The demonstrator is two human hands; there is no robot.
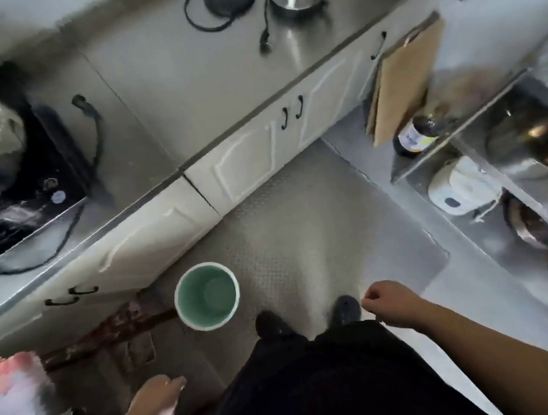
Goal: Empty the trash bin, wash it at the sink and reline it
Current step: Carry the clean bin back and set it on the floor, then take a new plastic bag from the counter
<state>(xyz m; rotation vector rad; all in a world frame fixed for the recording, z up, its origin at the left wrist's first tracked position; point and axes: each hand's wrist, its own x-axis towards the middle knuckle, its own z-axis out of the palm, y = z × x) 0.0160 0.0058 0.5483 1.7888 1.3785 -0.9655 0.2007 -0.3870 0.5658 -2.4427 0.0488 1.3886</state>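
Lower left of the frame: the left hand (158,399) hangs with fingers straight and relaxed, holding nothing, beside a blurred pink-and-white shape (12,408) that cannot be identified. Lower centre: the trash bin (207,296), white outside and green inside, stands upright and unlined on the floor (304,238), just beside the bench cabinet (151,229) and near two dark shoes (308,317). Right of centre: the right hand (389,301) hangs with fingers curled; whether it pinches anything cannot be told.
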